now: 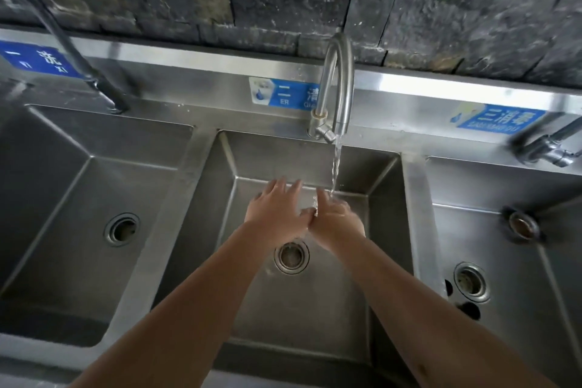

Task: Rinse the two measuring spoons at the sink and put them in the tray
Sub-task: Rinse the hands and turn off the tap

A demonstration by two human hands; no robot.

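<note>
Both my hands are held over the middle basin (pixel 387 186) of a steel triple sink. Water runs from the curved steel tap (pixel 338 82) onto my right hand (pixel 337 221), whose fingers are partly curled under the stream. My left hand (pixel 275 211) lies flat with its fingers spread, touching the right hand at the thumbs. Something wet glints between the hands; I cannot tell whether it is water or an object. No measuring spoon and no tray can be made out.
The middle drain (pixel 291 257) lies just below my hands. The left basin (pixel 63 167) has a drain (pixel 122 228) and a dark hose tap (pixel 104 88). The right basin (pixel 504 230) has a drain (pixel 471 281), a plug fitting (pixel 521 224) and a tap (pixel 548 148). A dark stone wall (pixel 441 3) rises behind.
</note>
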